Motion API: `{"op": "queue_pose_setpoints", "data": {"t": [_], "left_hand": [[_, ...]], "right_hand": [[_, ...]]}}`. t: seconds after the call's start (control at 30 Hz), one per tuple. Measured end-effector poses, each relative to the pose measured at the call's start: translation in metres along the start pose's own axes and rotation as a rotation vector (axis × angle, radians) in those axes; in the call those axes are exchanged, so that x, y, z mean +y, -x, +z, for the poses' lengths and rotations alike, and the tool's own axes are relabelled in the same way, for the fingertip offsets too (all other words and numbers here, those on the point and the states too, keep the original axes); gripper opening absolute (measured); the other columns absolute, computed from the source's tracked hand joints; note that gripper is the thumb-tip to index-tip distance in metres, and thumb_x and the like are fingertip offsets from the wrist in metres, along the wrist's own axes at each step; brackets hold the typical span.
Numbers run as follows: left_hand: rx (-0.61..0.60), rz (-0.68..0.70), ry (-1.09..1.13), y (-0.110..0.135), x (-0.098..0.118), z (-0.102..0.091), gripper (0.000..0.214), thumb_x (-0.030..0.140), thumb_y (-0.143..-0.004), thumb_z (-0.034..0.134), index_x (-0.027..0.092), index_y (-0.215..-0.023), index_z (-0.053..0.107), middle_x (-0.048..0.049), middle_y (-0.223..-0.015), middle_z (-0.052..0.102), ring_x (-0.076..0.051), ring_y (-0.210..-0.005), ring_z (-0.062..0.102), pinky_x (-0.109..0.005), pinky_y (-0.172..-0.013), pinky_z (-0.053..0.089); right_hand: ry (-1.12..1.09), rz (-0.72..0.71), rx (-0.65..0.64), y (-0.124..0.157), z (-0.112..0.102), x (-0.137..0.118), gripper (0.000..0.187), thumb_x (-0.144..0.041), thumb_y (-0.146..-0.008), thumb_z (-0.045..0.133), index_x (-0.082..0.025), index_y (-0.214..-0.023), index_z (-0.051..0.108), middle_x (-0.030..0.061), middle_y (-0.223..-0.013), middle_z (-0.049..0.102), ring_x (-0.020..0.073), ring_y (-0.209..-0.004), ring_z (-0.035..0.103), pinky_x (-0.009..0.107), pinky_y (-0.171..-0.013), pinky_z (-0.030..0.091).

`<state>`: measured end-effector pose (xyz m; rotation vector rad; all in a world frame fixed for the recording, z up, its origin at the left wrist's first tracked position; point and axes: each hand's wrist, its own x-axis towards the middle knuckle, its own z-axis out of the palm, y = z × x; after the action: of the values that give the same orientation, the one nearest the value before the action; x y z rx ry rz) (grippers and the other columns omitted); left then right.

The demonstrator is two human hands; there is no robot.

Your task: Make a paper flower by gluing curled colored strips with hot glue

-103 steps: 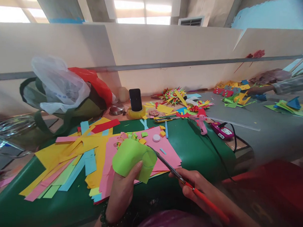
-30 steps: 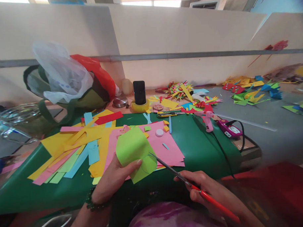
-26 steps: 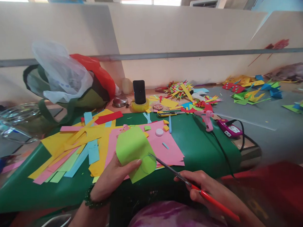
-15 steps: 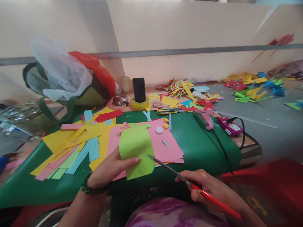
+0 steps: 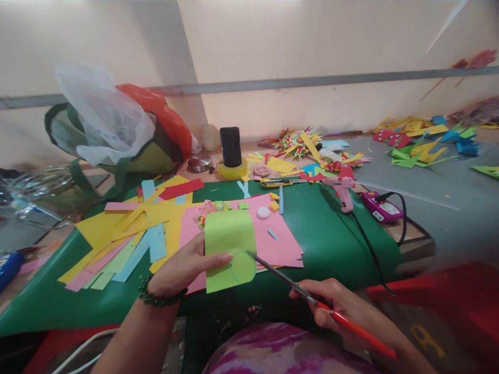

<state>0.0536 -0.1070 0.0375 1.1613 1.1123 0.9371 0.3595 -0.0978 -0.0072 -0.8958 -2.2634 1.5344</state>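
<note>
My left hand [image 5: 181,270] pinches a light green sheet of paper [image 5: 227,238] by its left edge and holds it just above the green mat [image 5: 337,236]. A circle [image 5: 243,267] is partly cut out at the sheet's lower right corner. My right hand [image 5: 339,305] grips red-handled scissors [image 5: 296,286], whose blade tips touch the right side of that circle. Under the sheet lies a pink paper [image 5: 276,238].
Yellow, pink and blue paper strips [image 5: 128,235] lie left of the sheet. A pink glue gun [image 5: 343,192] with a black cord, a purple power strip [image 5: 379,207], a phone on a yellow tape roll [image 5: 231,155], bags [image 5: 112,137] and folded paper shapes [image 5: 420,145] sit further back.
The green sheet has turned and flattened in my left hand, its curled end now lying straighter. The scissor tips have stayed at the circle cut. The view has tilted down slightly.
</note>
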Motion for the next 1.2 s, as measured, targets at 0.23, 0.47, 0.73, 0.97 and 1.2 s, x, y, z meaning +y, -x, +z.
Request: {"op": "queue_pose_setpoints", "data": {"t": [0.23,0.47,0.73,0.97,1.2], "left_hand": [[0.207,0.288,0.416,-0.007,-0.029,0.041,0.062,0.050,-0.063,0.085,0.023,-0.117,0.072,-0.0089,-0.114,0.073,-0.027,-0.103,0.066,-0.032,-0.083,0.056],[0.586,0.196,0.519,-0.021,-0.047,0.068,0.053,0.035,-0.060,0.089,0.022,-0.109,0.072,0.0008,-0.083,0.070,-0.013,-0.075,0.062,-0.020,-0.066,0.051],[0.642,0.113,0.528,-0.020,-0.052,0.068,0.049,0.034,-0.056,0.090,0.022,-0.101,0.074,-0.0025,-0.096,0.075,-0.018,-0.091,0.066,-0.024,-0.075,0.051],[0.527,0.110,0.394,-0.016,-0.046,0.060,0.052,0.038,-0.065,0.085,0.019,-0.111,0.071,-0.0071,-0.104,0.076,-0.024,-0.103,0.067,-0.035,-0.091,0.051],[0.450,0.171,0.307,-0.014,-0.036,0.055,0.056,0.038,-0.068,0.082,0.019,-0.118,0.068,-0.0088,-0.108,0.075,-0.027,-0.110,0.065,-0.039,-0.101,0.047]], "right_hand": [[0.017,0.008,0.169,-0.012,0.012,0.017,0.073,-0.078,-0.088,0.036,-0.014,-0.108,0.063,-0.0046,-0.066,0.036,0.0105,-0.060,0.029,0.024,-0.055,0.026],[-0.023,-0.018,0.105,-0.022,0.017,0.005,0.055,-0.067,-0.091,0.045,-0.015,-0.098,0.062,-0.0033,-0.074,0.043,0.0113,-0.065,0.032,0.024,-0.059,0.028],[0.046,0.025,0.060,-0.019,0.015,-0.002,0.028,-0.041,-0.090,0.046,-0.017,-0.101,0.057,-0.0037,-0.073,0.042,0.0116,-0.064,0.033,0.023,-0.057,0.028],[0.075,0.059,0.040,-0.016,0.010,-0.012,0.026,-0.039,-0.089,0.046,-0.017,-0.098,0.056,-0.0035,-0.074,0.041,0.0118,-0.065,0.033,0.024,-0.058,0.028],[0.040,0.019,0.051,-0.016,0.011,-0.006,0.049,-0.064,-0.092,0.041,-0.017,-0.093,0.057,-0.0045,-0.070,0.038,0.0111,-0.062,0.030,0.024,-0.056,0.025]]}}
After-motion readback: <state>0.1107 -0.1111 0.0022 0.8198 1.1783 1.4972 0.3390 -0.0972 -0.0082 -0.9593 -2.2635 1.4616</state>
